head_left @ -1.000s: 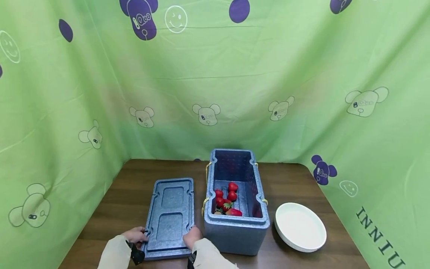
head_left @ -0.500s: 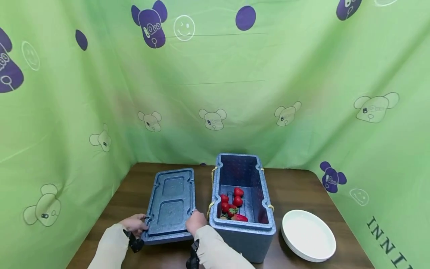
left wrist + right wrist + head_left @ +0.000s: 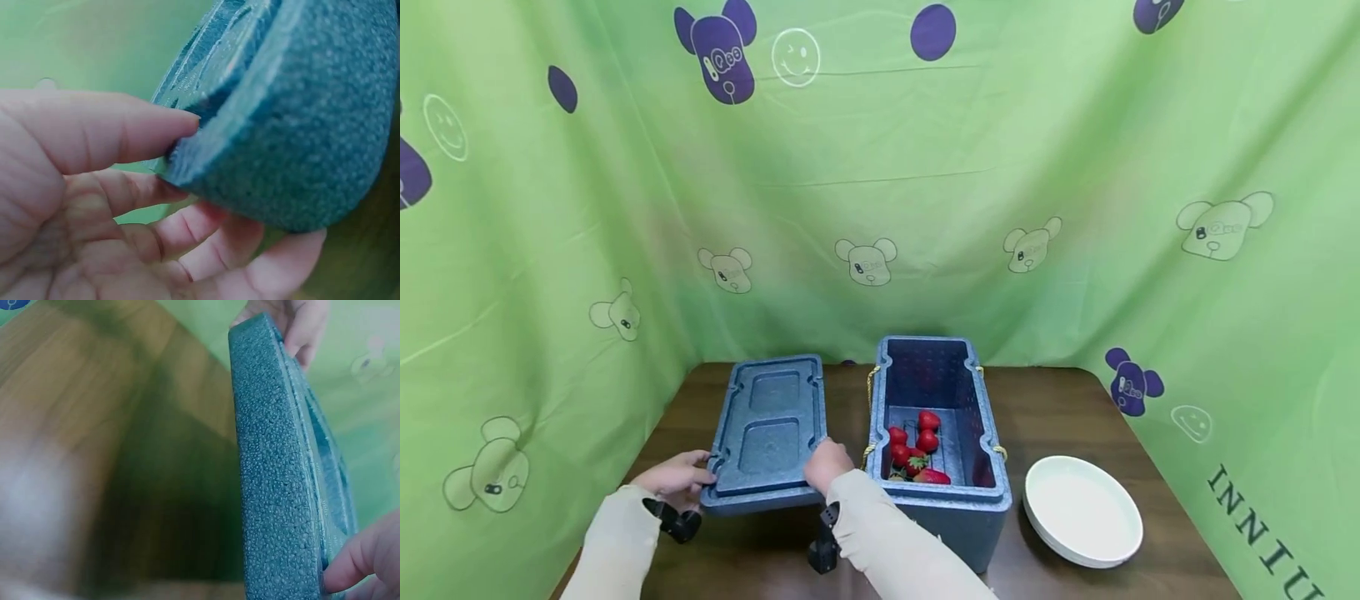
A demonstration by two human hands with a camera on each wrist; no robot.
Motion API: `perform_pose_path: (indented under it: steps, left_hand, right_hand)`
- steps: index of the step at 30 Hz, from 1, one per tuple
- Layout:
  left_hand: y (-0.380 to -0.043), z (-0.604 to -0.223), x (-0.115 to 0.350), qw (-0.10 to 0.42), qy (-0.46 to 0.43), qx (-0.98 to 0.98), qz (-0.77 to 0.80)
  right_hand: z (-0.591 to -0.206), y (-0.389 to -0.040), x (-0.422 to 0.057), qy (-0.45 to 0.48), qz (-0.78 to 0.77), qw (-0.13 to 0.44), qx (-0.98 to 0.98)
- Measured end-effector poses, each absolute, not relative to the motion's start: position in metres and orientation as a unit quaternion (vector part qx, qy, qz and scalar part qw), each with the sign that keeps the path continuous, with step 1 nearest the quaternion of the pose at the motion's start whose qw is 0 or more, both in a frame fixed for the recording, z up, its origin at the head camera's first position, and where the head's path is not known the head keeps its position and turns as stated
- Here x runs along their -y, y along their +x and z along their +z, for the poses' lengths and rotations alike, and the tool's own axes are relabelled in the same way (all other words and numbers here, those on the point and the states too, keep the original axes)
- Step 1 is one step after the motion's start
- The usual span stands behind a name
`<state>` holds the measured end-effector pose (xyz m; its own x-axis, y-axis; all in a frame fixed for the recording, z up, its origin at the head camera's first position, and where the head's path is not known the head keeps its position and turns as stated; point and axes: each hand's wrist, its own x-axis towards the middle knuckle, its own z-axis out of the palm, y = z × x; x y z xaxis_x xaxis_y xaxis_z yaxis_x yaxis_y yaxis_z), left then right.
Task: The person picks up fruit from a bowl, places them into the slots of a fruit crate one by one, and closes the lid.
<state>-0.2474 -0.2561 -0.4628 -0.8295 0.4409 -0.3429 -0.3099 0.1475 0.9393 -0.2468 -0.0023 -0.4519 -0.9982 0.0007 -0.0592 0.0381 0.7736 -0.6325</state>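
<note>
Both hands hold a blue-grey foam lid point(image 3: 767, 446) above the table, left of a matching foam box. My left hand point(image 3: 677, 477) grips its left edge; in the left wrist view the thumb lies on top and the fingers point(image 3: 281, 265) are underneath. At the opposite edge my right hand point(image 3: 829, 465) grips the lid, its thumb point(image 3: 356, 565) on the edge in the right wrist view; its other fingers are mostly hidden. The uncovered foam box point(image 3: 936, 498) has several strawberries point(image 3: 927, 440) inside, toward its near end.
A white round plate or stack of plates point(image 3: 1082, 512) stands right of the box on the brown wooden table point(image 3: 760, 558). Yellow rope loops point(image 3: 1000, 452) hang at the box's sides. A green printed curtain point(image 3: 925, 192) encloses the table's back and sides.
The lid was lying on the table and has been lifted, moving up and away from the near edge with both hands on it. The head view has shifted slightly.
</note>
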Motion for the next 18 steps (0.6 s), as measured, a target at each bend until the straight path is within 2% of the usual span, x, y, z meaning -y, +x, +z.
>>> perform_pose_path:
  steps: [7, 13, 18]
  left_hand:
    - [-0.252, -0.440, 0.282, 0.272, 0.083, -0.687, 0.669]
    - [-0.254, -0.406, 0.273, 0.230, 0.109, -0.709, 0.658]
    - [-0.254, -0.389, 0.260, 0.216, 0.123, -0.707, 0.662]
  right_hand:
    - [-0.398, -0.249, 0.006, -0.045, -0.339, 0.075, -0.937]
    - [-0.361, -0.261, -0.011, -0.076, -0.324, 0.062, -0.941]
    - [-0.345, -0.266, -0.031, -0.093, -0.350, 0.060, -0.930]
